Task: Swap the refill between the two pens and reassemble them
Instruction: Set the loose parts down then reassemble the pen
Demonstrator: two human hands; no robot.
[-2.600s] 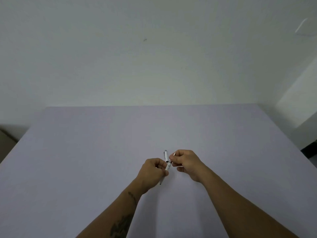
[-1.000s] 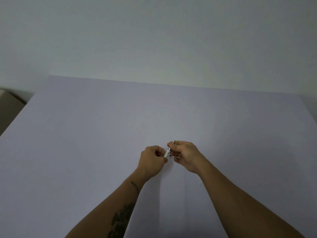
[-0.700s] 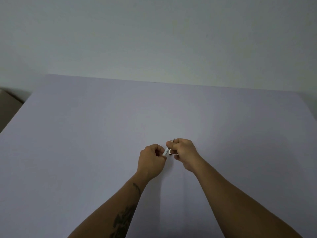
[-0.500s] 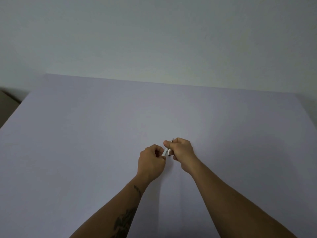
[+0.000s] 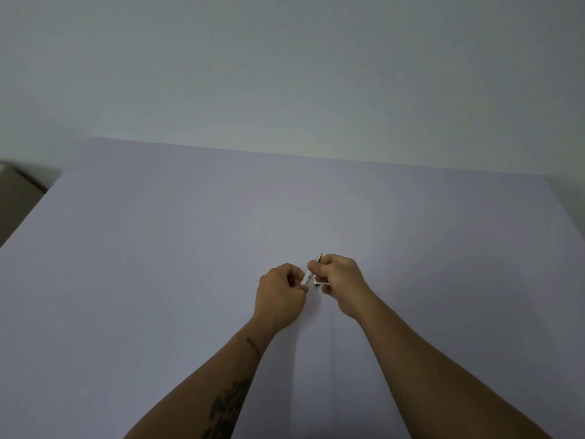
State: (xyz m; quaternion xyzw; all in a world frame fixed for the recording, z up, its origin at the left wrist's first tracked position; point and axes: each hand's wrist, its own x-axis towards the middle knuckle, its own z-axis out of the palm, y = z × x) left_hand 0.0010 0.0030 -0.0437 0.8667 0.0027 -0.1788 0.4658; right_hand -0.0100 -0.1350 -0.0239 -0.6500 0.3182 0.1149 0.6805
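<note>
Both hands meet over the middle of the pale table point(image 5: 158, 264). My left hand point(image 5: 280, 294) is closed on the white barrel of a pen point(image 5: 307, 277). My right hand point(image 5: 340, 280) pinches the front end of that same pen, whose grey pointed tip point(image 5: 319, 257) sticks out above the fingers, pointing away from me. A small dark-ended white piece point(image 5: 316, 284) shows under my right fingers; whether it belongs to the second pen is unclear. Most of the pen is hidden by my fingers.
The table's far edge meets a plain light wall point(image 5: 285, 74). A brownish object point(image 5: 15, 191) stands beyond the table's left edge.
The view has tilted down and shifted since the oldest frame. My hands have drawn closer together on the pen, and less of its barrel shows between them.
</note>
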